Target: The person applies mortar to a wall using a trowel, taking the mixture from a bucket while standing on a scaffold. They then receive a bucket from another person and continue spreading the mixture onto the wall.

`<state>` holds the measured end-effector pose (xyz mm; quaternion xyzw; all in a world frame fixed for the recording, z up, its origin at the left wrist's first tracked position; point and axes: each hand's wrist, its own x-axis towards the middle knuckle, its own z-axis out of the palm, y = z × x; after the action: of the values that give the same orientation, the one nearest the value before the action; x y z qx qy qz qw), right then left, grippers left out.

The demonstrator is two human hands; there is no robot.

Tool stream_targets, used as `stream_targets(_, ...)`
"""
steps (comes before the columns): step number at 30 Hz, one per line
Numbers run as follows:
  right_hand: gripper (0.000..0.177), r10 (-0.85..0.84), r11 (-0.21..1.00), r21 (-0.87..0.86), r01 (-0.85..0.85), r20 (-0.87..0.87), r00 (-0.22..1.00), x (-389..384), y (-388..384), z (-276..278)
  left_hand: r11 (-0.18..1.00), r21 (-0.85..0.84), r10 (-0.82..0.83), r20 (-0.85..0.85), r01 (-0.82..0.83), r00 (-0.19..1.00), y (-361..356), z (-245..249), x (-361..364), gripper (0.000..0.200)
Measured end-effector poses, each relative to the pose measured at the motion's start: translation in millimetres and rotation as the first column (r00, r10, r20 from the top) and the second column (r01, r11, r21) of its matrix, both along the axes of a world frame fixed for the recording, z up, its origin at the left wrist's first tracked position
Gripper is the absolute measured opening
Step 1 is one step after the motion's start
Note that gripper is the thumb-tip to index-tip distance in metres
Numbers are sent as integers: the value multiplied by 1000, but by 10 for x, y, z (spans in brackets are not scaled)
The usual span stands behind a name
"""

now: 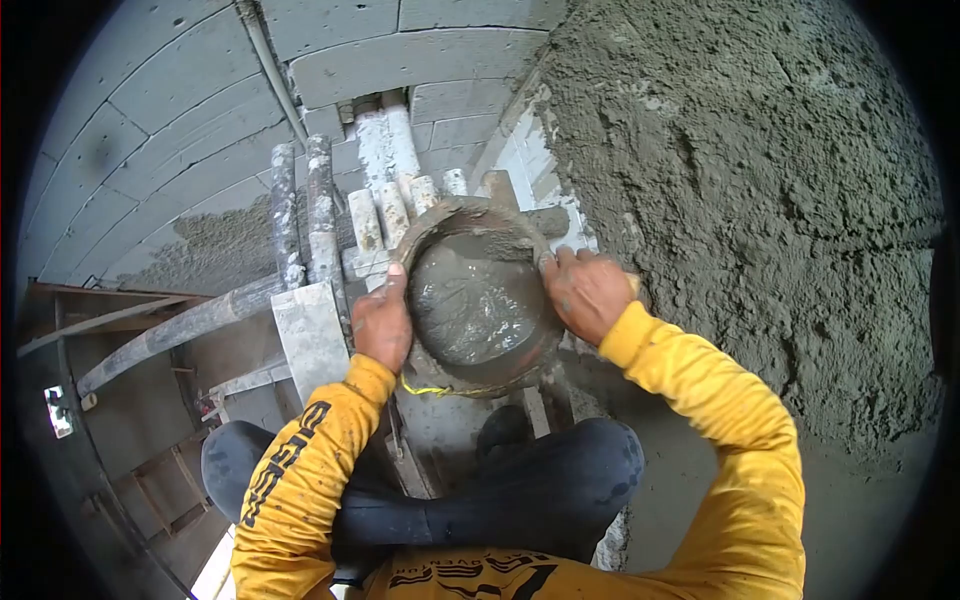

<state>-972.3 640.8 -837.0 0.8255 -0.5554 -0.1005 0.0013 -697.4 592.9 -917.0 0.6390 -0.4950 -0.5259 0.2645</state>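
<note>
A round mortar-caked bucket [548,345] sits in front of me, above my knees. Wet grey mortar [470,305] fills much of it, its surface shiny and uneven. My left hand [383,322] grips the left rim, thumb on top of the edge. On the opposite side, my right hand [590,293] is closed on the rim, its fingers partly hidden. A small tan piece shows beside the right wrist, too little of it to name. Yellow cord [425,388] hangs along the bucket's near side.
Rough wet plaster [720,200] covers the wall on the right. Grey block wall [190,110] stands ahead and left, with a thin conduit [270,70]. Mortar-splashed poles [322,210] and a pale board [310,335] lie left of the bucket. A lower level with timber shows at lower left.
</note>
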Motion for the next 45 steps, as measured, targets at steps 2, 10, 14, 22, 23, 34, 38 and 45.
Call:
stream_targets(2, 18, -102, 988, 123, 93, 67, 992, 117, -3, -373, 1000, -8, -28, 61, 28, 998, 8, -49, -41, 67)
stream_targets(10, 15, 20, 957, 278, -85, 229, 973, 221, 269, -63, 999, 31, 7, 18, -7, 1000, -103, -110, -11, 71)
stream_targets(14, 13, 202, 979, -7, -202, 61, 978, 11, -12, 409, 1000, 4, 3, 39, -3, 999, -68, -109, -31, 73)
stream_targets(22, 15, -86, 993, 82, 91, -58, 995, -232, -30, 267, 999, 26, 33, 15, -34, 999, -42, -65, -64, 71)
stream_targets(23, 14, -101, 980, 173, 103, -21, 995, -134, 35, 144, 999, 24, 26, 18, -26, 1000, -35, -78, -68, 70)
stream_targets(34, 37, -530, 791, 536, 295, 359, 768, 232, 475, -413, 999, 37, 23, -13, -22, 1000, -8, -112, -25, 69)
stream_targets(38, 39, -543, 828, 484, 282, 567, 620, 44, 613, -285, 997, 60, 48, -33, -46, 998, 9, -81, 23, 68)
stream_targets(45, 45, -630, 742, 509, 436, 306, 714, 5, 685, -319, 990, 142, 26, -15, -23, 1000, -10, -68, 54, 70)
